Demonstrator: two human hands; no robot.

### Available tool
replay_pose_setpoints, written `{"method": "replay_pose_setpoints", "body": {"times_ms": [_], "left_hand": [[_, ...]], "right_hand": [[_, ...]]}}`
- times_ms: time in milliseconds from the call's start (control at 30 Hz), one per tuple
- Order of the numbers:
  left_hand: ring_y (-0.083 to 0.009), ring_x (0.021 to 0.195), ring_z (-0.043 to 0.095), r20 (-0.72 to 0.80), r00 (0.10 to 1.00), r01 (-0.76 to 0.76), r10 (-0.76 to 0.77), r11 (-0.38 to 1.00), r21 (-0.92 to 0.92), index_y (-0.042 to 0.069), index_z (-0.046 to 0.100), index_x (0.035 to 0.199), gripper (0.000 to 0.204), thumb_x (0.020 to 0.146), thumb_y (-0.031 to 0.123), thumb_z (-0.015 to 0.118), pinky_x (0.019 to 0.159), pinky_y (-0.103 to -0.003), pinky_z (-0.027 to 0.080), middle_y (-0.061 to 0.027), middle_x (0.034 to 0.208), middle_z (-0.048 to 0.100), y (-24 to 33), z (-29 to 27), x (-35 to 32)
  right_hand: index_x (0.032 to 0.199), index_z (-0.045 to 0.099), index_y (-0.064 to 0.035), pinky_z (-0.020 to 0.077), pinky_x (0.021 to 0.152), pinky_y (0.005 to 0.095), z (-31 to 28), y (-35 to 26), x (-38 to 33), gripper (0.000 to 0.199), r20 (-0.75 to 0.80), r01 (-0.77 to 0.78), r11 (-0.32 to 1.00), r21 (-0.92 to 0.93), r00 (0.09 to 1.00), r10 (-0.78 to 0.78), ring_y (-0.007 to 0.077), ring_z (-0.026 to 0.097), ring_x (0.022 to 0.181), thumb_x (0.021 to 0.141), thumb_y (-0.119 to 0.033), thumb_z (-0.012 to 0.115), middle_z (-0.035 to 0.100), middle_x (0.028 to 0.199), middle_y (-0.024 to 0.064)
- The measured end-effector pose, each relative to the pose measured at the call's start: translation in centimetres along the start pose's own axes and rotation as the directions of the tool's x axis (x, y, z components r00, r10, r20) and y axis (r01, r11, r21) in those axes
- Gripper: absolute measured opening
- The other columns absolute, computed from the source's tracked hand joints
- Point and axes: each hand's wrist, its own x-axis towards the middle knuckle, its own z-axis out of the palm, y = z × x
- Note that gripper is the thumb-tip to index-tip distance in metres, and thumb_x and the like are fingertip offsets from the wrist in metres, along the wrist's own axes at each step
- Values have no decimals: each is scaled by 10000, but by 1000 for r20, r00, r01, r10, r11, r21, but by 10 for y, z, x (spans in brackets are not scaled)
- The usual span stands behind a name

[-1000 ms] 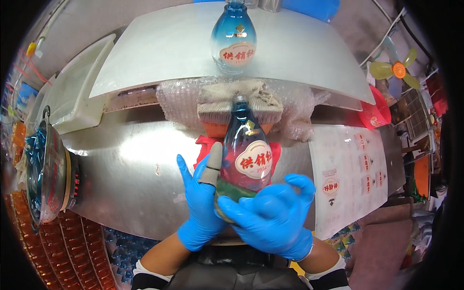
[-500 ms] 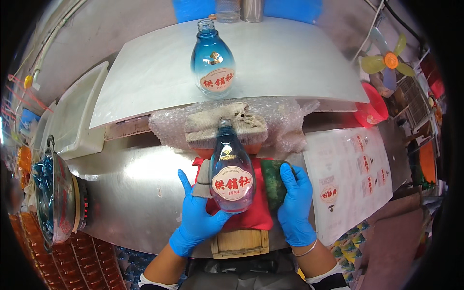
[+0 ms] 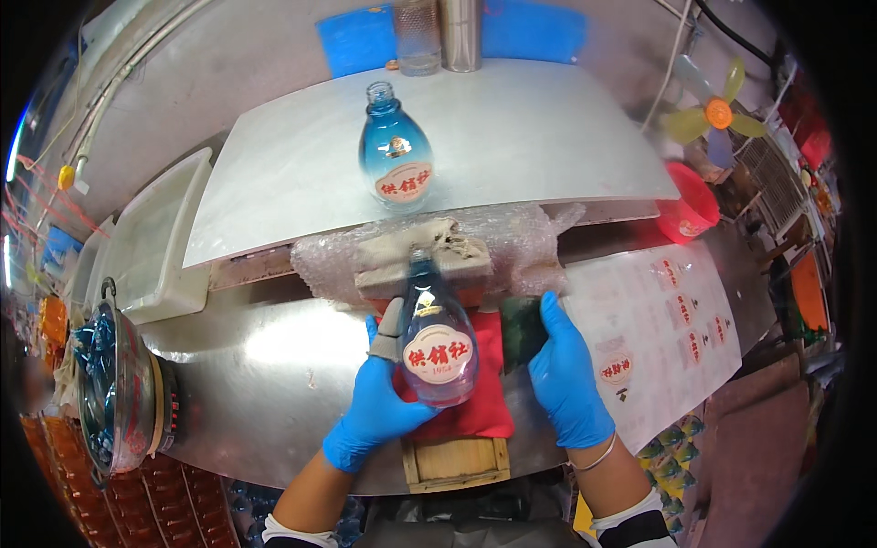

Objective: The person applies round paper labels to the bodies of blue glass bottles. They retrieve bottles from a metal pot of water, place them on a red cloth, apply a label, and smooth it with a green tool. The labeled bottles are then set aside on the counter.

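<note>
A dark blue-to-purple glass bottle (image 3: 440, 388) with a cream and red label lies on a red cloth (image 3: 489, 416), its neck against a cloth-covered block (image 3: 423, 265). My left hand (image 3: 379, 411), gloved in blue, holds it, thumb at the base. Along the bottle's left side, a grey cloth piece (image 3: 387, 333) hides some of that hand's fingers. My right hand (image 3: 571, 388), also gloved, is open and holds nothing, thumb raised. It is nearest to a dark green pad (image 3: 523, 333) on the bottle's right.
Another blue bottle (image 3: 395, 151) stands on the white raised board (image 3: 548, 137). Right of my hands lies a sheet of printed labels (image 3: 671, 365). A metal basin (image 3: 128, 388) of blue items is left, below a white bin (image 3: 174, 237). Fan (image 3: 719, 113) and red bucket (image 3: 687, 203) stand back right.
My right hand has come off the green pad and moved slightly right. The left hand's fingers have drawn in beside the bottle, which stays in place. The whole view has shifted a little.
</note>
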Motion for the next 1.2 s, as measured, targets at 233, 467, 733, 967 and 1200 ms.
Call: {"method": "replay_pose_setpoints", "body": {"times_ms": [233,467,733,967,1200], "left_hand": [[-307,1241,394,197,978,188,-75,729,-658,212,-190,1404,1248,626,10,765,994,-428,383,-206,1367,346,60,43,-21],[-295,1272,376,709,669,742,-221,153,-652,119,16,1437,1078,671,281,756,1119,-430,-6,-191,1360,386,114,103,-8],[-291,1167,468,430,825,-420,366,907,33,15,-31,1415,1032,677,-10,689,1067,-438,210,-179,1243,468,102,145,-26],[-295,1198,430,370,872,-461,322,794,397,0,63,1425,884,723,30,599,1079,-440,170,-174,1158,539,102,122,-39],[-286,896,570,437,824,-522,361,783,338,-7,499,1177,504,722,125,673,873,-404,403,-124,995,600,101,126,-36]], "right_hand": [[993,594,-22,442,632,199,26,-92,-37,249,534,270,744,-611,834,136,76,555,714,866,-237,586,620,831,32],[877,592,13,473,572,208,-49,-174,-128,253,572,463,541,-702,819,41,108,587,676,681,-51,738,627,813,71],[766,663,-57,412,455,213,-193,-174,-292,191,531,554,-107,-826,699,-479,114,560,490,626,-79,790,593,607,49],[758,586,-19,433,537,291,-435,-59,-336,236,-397,-292,273,-917,592,-701,181,508,553,709,-214,710,557,652,87],[683,489,-45,398,441,345,-556,-3,-330,246,-632,-211,634,-744,529,-566,169,490,485,837,-231,534,484,541,46]]}}
